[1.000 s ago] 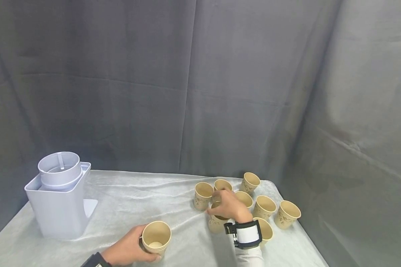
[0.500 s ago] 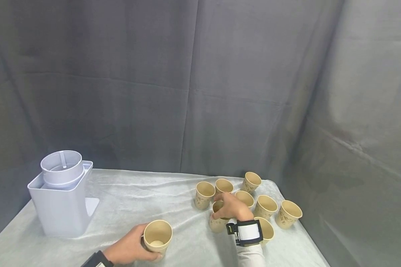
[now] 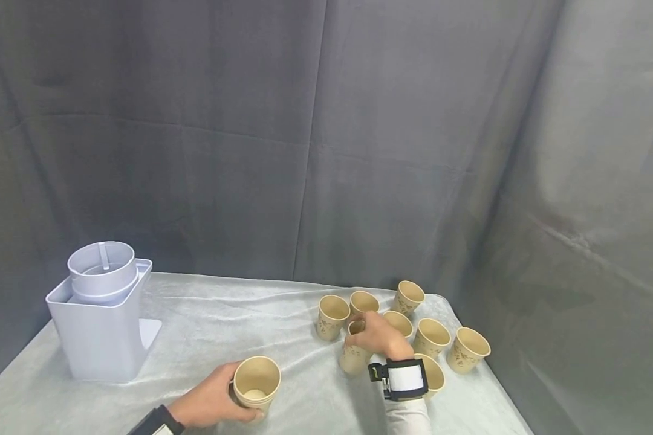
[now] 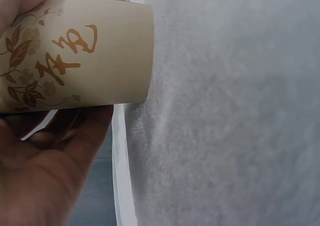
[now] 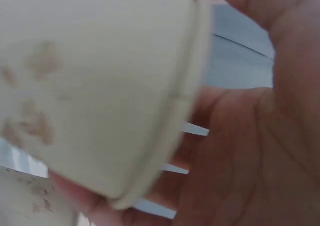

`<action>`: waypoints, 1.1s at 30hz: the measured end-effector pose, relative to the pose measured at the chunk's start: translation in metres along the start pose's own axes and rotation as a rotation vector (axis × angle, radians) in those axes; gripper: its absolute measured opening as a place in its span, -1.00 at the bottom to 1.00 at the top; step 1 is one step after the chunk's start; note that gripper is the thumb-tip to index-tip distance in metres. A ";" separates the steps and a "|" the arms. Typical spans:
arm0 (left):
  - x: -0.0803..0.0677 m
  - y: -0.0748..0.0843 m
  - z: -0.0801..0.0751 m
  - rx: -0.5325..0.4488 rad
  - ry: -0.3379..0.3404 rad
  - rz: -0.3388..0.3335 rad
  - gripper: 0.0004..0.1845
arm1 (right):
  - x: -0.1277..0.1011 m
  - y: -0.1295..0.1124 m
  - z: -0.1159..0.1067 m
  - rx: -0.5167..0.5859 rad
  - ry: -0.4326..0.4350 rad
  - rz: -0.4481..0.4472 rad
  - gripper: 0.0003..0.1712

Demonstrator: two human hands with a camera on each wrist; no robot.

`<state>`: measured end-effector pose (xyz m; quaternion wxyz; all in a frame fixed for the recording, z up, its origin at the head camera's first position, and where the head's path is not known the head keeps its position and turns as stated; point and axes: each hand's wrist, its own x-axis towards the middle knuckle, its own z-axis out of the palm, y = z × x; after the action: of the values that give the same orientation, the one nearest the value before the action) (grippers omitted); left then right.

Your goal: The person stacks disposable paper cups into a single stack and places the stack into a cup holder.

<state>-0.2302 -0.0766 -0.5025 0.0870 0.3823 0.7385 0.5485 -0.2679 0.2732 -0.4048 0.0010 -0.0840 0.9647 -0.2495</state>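
Note:
In the head view my left hand (image 3: 214,396) grips a small stack of nested tan paper cups (image 3: 257,380) from the side, open end up. The left wrist view shows the outer cup's brown leaf print and lettering (image 4: 65,55), thumb and fingers on opposite sides. My right hand (image 3: 378,334) reaches over another paper cup (image 3: 354,361) and holds it near its rim. Up close in the right wrist view, that cup (image 5: 100,85) is blurred, with thumb and fingers around it. Part of its mouth is hidden by the hand.
Several more upright paper cups surround the right hand, including one left (image 3: 332,317), one behind (image 3: 408,297) and one far right (image 3: 468,350). A white plastic container (image 3: 95,338) with a round cylinder (image 3: 102,272) on it stands at left. Grey curtains (image 3: 250,139) enclose the cloth-covered table (image 3: 207,320).
The right thumb has come in from beside the cup to its side, so the hand now grips it. My left hand keeps its hold on the stack. The head view has shifted slightly.

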 end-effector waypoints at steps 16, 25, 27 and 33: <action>0.002 0.002 0.002 0.010 0.016 0.010 -0.36 | -0.034 -0.053 -0.034 0.092 0.347 -0.213 -0.51; 0.002 0.005 0.002 -0.018 0.000 0.016 -0.35 | -0.048 -0.092 -0.024 0.182 0.343 -0.474 -0.43; 0.002 0.005 0.002 -0.022 -0.001 0.027 -0.35 | -0.050 -0.099 -0.020 0.172 0.325 -0.520 -0.43; 0.001 0.005 0.003 -0.009 0.004 0.039 -0.39 | -0.054 -0.116 -0.007 0.147 0.267 -0.610 -0.43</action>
<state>-0.2272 -0.0731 -0.4985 0.0765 0.3954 0.7285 0.5541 -0.1960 0.1854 -0.3455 -0.1940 -0.3348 0.8663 -0.3159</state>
